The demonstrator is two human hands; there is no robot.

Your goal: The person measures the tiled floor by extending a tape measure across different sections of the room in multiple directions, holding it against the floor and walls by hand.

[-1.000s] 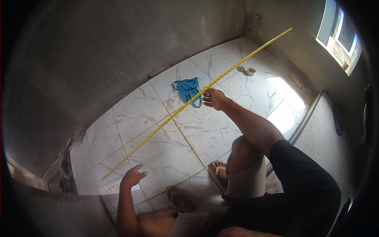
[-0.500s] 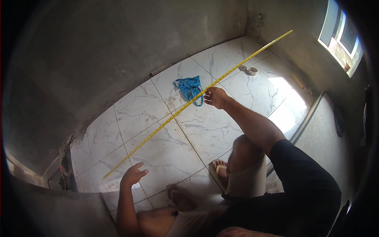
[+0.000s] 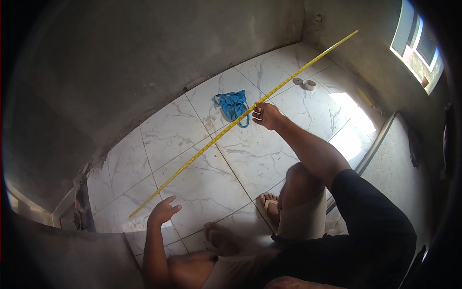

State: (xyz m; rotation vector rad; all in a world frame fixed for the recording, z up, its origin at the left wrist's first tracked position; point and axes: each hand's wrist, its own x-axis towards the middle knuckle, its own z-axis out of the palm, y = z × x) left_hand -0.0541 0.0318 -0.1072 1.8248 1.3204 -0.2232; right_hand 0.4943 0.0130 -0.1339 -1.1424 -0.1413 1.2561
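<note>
A long yellow measuring tape (image 3: 195,156) stretches diagonally across the view, from lower left to upper right. My right hand (image 3: 267,116) pinches it near its middle, thumb and forefinger on the strip and the other fingers curled below. My left hand (image 3: 164,210) hangs just right of the tape's lower end with fingers apart, holding nothing. Behind the tape, close to my right hand, a crumpled blue bag (image 3: 232,105) with straps lies on the tiled floor (image 3: 192,185).
Two small rolls, one a white tape roll (image 3: 310,85) and one a flat grey disc (image 3: 298,81), lie on the floor at the upper right. A mattress (image 3: 385,164) leans at the right. Bare grey walls (image 3: 159,43) and a window (image 3: 417,43) border the room.
The measuring tape's far end has risen slightly, and my right hand has shifted a little up and right with it. My left hand stays nearly still.
</note>
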